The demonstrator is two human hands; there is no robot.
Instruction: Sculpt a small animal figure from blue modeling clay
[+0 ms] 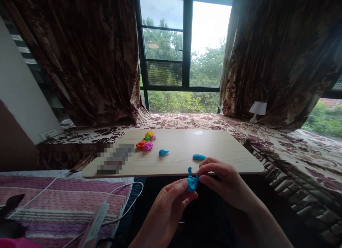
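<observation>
A small lump of blue modelling clay (191, 184) with two upright prongs is held in front of the table's near edge. My left hand (172, 198) grips its body between thumb and fingers. The thumb and fingertips of my right hand (220, 175) pinch the right prong. Just beyond my right hand, a thick blue clay roll (198, 157) lies on the table. Farther left rests a blue clay piece (163, 153), rounded at one end and tapering to a point on the right.
Yellow (149, 133), green (146, 138), orange (141, 144) and pink (148, 145) clay lumps cluster on the light wooden table (176, 166). A white scrap (198, 133) lies at its far side. On the bed at left is a power strip (94, 225) with cables. A lamp (257, 109) stands back right.
</observation>
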